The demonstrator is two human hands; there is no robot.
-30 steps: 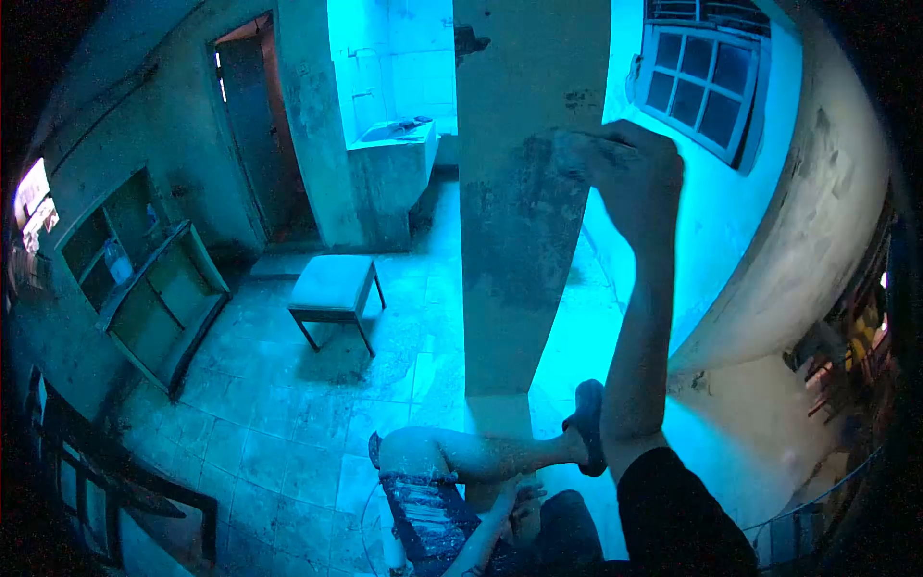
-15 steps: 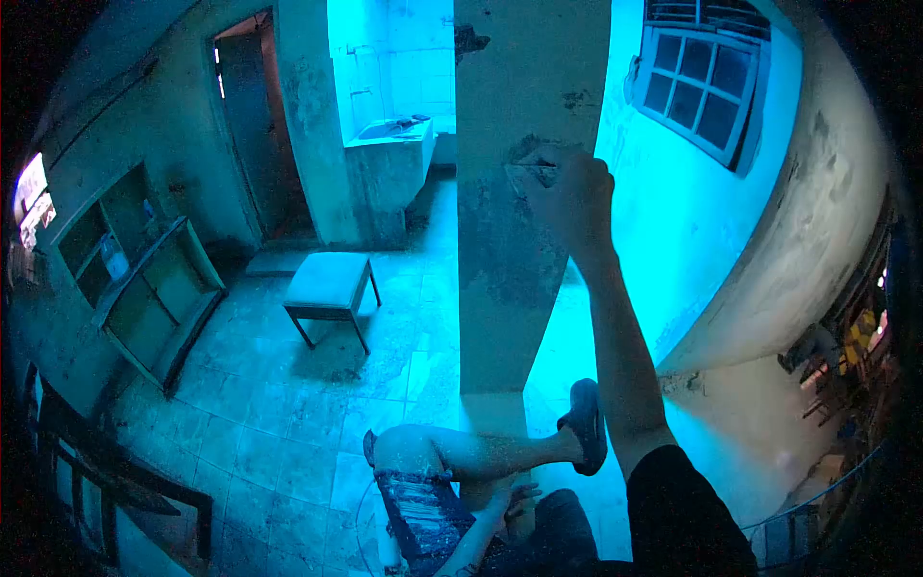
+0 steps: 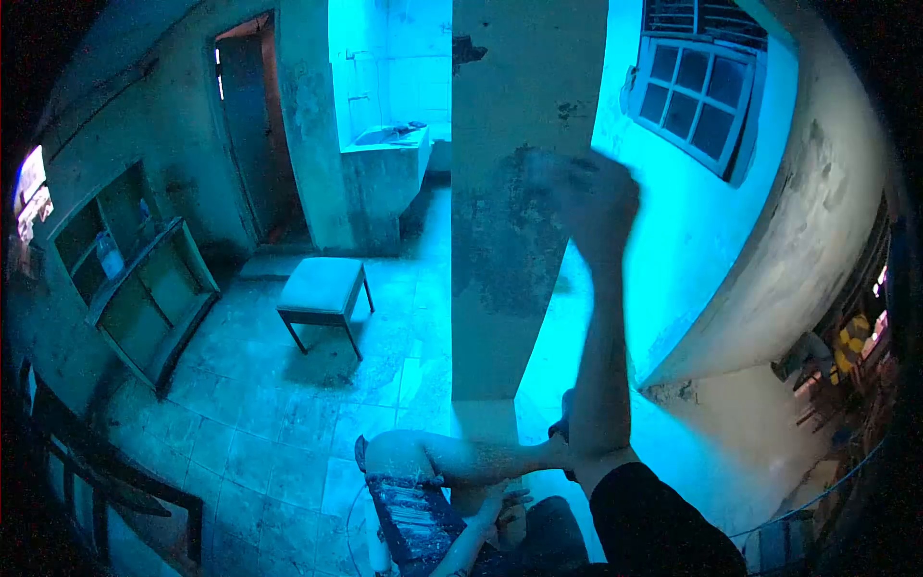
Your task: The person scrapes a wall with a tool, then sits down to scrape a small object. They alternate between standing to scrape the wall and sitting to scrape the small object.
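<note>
My right hand (image 3: 594,192) is raised on a stretched arm in front of the pillar (image 3: 519,337). It is smeared by motion, but its fingers look closed; whatever they may hold cannot be made out. A dark, worn patch on the pillar's surface lies beside the fingers. Low in the view, my left hand (image 3: 507,504) rests by my bent leg (image 3: 461,452), fingers apart and holding nothing I can see. Dark shorts with a pale pattern (image 3: 418,519) cover the thigh. My forearm partly hides the shoe on my foot.
A padded stool (image 3: 322,287) stands on the tiled floor (image 3: 250,433). Farther back are a basin (image 3: 385,139) and a door (image 3: 255,135). A wooden shelf frame (image 3: 159,298) leans at left, with a dark wooden frame (image 3: 115,490) below. At right is a paned window (image 3: 697,96).
My right hand has swung slightly right and down, turning at the wrist, and is now blurred. My forearm now covers most of the shoe. The view has shifted slightly. My left hand stays low.
</note>
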